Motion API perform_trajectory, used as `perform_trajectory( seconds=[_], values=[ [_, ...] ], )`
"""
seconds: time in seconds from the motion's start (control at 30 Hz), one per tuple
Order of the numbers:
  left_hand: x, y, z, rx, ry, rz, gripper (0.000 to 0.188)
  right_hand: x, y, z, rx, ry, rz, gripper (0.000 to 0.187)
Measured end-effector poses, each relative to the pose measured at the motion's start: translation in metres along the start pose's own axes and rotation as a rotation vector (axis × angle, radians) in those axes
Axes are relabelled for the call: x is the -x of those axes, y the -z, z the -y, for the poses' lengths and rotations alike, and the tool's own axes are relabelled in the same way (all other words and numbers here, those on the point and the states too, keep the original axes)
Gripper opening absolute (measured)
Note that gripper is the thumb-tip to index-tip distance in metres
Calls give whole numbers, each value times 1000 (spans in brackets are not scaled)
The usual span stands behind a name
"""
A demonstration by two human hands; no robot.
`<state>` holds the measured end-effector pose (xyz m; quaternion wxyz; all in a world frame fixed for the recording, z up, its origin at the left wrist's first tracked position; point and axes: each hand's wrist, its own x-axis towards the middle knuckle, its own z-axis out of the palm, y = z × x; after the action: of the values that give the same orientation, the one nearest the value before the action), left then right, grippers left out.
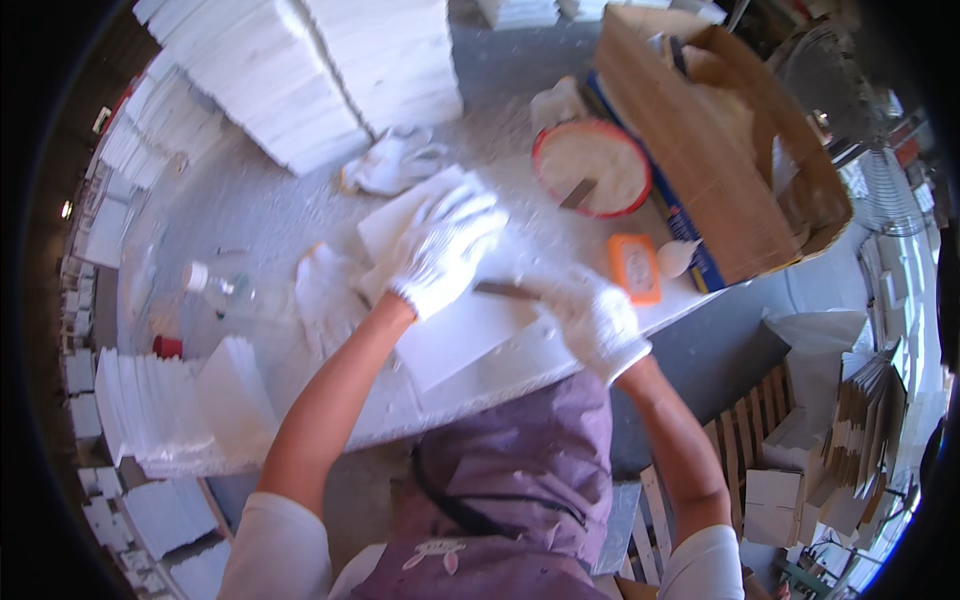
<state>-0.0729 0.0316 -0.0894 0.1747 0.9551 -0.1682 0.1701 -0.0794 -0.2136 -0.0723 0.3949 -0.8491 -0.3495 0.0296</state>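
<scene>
A white knitted glove covers each of my hands. My left hand (pixel 450 245) lies on a white rectangular slab (pixel 470 340), its fingers stretched toward the slab's far end. My right hand (pixel 598 320), slightly blurred, is closed round a scraper (pixel 508 290) whose dark flat blade points left over the slab toward my left hand. The scraper's grip is hidden in the glove. Ahead and to the right stands a red-rimmed bowl (pixel 620 150) of pale paste, with a dark flat strip (pixel 578 193) sticking out of it.
Tall stacks of white slabs (pixel 300 70) stand at the back left of the dusty table. Spare gloves (pixel 395 160), a clear bottle (pixel 225 287) and a red cap (pixel 168 346) lie about. An orange box (pixel 635 268) sits near the right edge, beside a large cardboard box (pixel 700 150).
</scene>
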Motion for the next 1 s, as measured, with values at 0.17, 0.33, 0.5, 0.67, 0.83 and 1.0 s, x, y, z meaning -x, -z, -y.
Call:
perform_trajectory(
  seconds=[0.17, 0.33, 0.5, 0.67, 0.83, 1.0],
  values=[
    [3, -1, -1, -28, 19, 4, 26, 19, -1, 21, -33, -167, -11, 28],
    [2, -5, 5, -22, -8, -29, 27, 8, -1, 16, 14, -136, -25, 25],
    [4, -5, 1, -13, 12, -10, 26, 22, -11, 23, 27, -144, -109, 25],
    [5, -6, 4, -11, -10, -27, 26, 9, -2, 26, 36, -177, 4, 25],
    [4, -7, 3, -2, -5, -29, 26, 24, -13, 29, -1, -181, -98, 25],
    [6, -12, 9, -45, -33, -71, 26, 10, -9, 26, 48, -138, -64, 25]
  ],
)
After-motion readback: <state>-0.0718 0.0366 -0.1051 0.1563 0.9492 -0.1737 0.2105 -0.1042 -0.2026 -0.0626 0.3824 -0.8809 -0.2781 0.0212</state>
